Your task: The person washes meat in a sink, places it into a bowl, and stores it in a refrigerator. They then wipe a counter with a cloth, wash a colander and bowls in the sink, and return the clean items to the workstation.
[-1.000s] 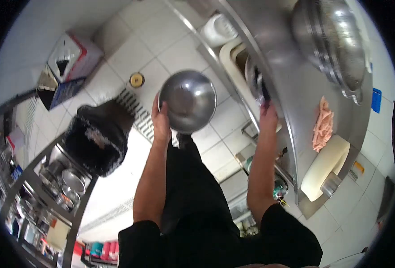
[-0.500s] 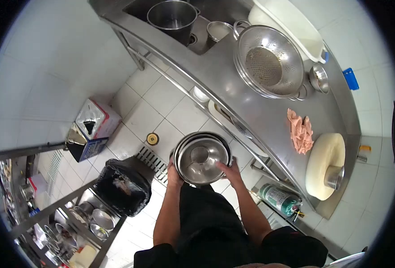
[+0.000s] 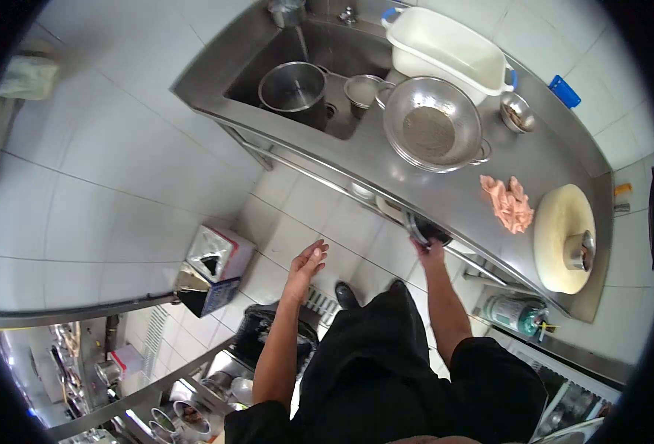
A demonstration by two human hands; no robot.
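My right hand grips the stack of metal bowls at the edge of the shelf under the counter. Most of the stack is hidden beneath the countertop, and only part of its rim shows. My left hand hangs over the tiled floor with nothing in it, fingers loosely stretched and thumb apart. Above the bowls, a steel colander rests on the steel counter. To its right lies a pile of pink raw meat.
A sink holds a deep pot and a smaller pot. Behind the colander is a white tub. A round cutting block bears a metal cup. A bin and a tin box stand left; a green cylinder stands right.
The bowl stack went from both hands before my body to the shelf under the counter, carried by my right hand. My left hand let go of it. The view shifted.
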